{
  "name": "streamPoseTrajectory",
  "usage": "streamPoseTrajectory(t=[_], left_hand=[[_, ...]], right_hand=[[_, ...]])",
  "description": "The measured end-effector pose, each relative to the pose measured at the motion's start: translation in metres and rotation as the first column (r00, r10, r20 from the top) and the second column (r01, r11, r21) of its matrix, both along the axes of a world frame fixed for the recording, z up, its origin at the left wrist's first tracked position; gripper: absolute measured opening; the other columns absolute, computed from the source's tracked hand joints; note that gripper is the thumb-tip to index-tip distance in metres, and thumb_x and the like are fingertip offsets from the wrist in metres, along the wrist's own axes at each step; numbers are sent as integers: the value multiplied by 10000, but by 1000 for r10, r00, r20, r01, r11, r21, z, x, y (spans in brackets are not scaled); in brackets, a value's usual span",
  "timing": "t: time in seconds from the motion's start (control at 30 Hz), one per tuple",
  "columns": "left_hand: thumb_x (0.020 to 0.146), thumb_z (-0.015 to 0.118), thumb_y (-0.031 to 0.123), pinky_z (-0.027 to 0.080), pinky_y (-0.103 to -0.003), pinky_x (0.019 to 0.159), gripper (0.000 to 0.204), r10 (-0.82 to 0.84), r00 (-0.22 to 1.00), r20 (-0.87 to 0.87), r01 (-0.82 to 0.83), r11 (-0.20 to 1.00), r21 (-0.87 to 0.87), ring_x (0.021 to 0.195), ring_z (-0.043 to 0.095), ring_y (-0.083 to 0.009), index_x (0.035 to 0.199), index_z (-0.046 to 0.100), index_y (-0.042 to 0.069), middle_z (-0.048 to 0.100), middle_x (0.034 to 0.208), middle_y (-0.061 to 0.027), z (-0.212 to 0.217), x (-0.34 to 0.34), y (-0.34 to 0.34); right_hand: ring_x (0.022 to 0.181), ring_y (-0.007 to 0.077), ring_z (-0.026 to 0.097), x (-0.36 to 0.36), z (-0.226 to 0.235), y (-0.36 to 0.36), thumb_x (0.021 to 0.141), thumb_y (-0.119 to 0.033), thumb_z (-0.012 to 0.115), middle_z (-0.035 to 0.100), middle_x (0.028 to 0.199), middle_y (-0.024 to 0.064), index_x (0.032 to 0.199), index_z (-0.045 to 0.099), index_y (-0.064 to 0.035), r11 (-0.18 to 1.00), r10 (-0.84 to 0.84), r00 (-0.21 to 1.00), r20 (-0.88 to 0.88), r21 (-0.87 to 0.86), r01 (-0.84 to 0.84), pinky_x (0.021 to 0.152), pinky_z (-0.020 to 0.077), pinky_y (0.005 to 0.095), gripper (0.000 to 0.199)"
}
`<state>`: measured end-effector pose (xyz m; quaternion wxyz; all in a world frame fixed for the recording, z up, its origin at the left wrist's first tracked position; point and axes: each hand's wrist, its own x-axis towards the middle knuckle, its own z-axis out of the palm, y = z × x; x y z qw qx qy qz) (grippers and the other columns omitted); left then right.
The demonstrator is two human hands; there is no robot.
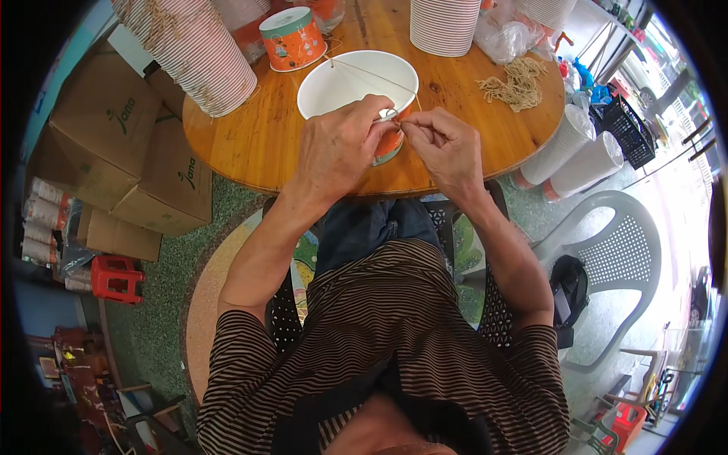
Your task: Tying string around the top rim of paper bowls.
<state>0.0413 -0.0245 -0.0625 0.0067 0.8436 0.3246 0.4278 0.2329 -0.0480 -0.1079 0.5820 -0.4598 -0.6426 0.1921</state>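
A paper bucket (356, 82), white inside with an orange printed outside, stands near the table's front edge. A thin cord (377, 76) runs from its left rim across the opening to its right side. My left hand (343, 144) is at the near rim, thumb and forefinger closed around a small shiny metal piece (387, 114), whose kind I cannot make out. My right hand (446, 150) sits just right of it, its fingertips pinched together at the cord's end by the bucket's outer wall. The fingers partly cover the bucket's near side.
An upside-down orange bucket (293, 42) stands behind, left of a tall bucket stack (445, 26). Another leaning stack (201, 61) is at the left. A tangle of cords (517, 83) lies at the right. Cardboard boxes (129, 144) and a grey chair (618, 258) flank the round table (250, 155).
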Motion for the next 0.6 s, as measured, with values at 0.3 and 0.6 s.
streamPoseTrajectory(t=[0.3, 0.6], left_hand=[[911, 750, 12, 605, -362, 690, 299, -33, 999, 5, 33, 998, -61, 814, 773, -284, 1199, 685, 62, 766, 931, -147, 2, 0, -2], [917, 727, -8, 613, -374, 719, 265, -56, 998, 6, 56, 997, -61, 840, 773, -297, 1174, 692, 50, 764, 976, -159, 2, 5, -6]], right_hand=[[538, 55, 359, -8, 1, 0, 906, -126, 785, 342, 568, -28, 956, 757, -26, 986, -113, 994, -11, -124, 111, 518, 355, 273, 115], [517, 64, 402, -2, -6, -5, 889, -146, 773, 409, 545, 21, 945, 776, -34, 988, -129, 992, 16, -79, 130, 509, 384, 282, 125]])
